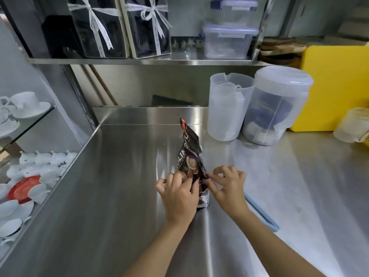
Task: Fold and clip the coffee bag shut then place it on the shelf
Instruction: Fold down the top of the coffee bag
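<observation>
A steel worktop point(123, 196) fills most of the view, with a steel shelf point(119, 61) above its back edge carrying two ribbon-tied dark boxes point(123, 27) and stacked clear lidded containers point(229, 40). At the right stands a yellow board point(337, 86), and in front of it two translucent plastic jugs point(257, 108) sit side by side. Near the middle of the worktop the dark coffee bag point(189, 154) stands upright, its crumpled top open and unfolded. The left hand point(177, 194) grips the bag's lower left side, and the right hand point(227, 186) pinches its right edge. A pale blue clip point(261, 212) lies on the worktop just beside the right wrist.
</observation>
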Tool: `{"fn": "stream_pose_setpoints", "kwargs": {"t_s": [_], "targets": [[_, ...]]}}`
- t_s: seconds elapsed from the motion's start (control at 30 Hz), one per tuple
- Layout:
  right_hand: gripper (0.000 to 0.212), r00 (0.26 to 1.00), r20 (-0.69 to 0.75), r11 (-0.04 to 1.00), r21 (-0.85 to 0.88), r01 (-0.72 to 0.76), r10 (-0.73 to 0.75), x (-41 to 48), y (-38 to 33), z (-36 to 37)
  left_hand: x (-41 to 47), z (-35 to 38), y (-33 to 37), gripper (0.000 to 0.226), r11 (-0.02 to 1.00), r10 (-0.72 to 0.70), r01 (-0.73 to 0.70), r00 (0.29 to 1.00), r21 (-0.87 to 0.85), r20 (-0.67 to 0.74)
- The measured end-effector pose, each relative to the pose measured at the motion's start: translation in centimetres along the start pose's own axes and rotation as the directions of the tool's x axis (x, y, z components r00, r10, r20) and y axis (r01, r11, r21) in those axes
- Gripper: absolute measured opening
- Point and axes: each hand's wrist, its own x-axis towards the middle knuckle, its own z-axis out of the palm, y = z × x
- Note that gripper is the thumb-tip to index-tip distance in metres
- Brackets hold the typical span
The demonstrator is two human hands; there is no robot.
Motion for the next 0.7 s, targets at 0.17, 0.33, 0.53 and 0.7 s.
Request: {"fn": "stream_pose_setpoints", "kwargs": {"t_s": [0.17,0.33,0.53,0.7], "targets": [[0.017,0.964,-0.173,0.951,-0.270,0.150,-0.201,-0.3,-0.2,1.3,0.2,0.3,0.2,0.025,0.989,0.128,-0.125,0.991,0.077,-0.026],[0.006,0.934,-0.265,0.943,-0.293,0.160,-0.241,-0.5,0.6,2.2,0.0,0.1,0.6,0.019,0.995,0.061,-0.060,0.998,0.085,-0.007],[0.015,0.973,-0.194,0.990,-0.079,0.114,-0.127,0.3,0.0,2.1,-0.2,0.0,1.2,0.024,0.998,0.056,-0.056,0.998,0.036,-0.011],[0.029,0.974,0.178,0.809,0.547,-0.215,0.139,2.3,1.1,-0.1,0.3,-1.1,1.1,0.014,0.960,0.186,-0.184,0.982,-0.212,-0.008]]}}
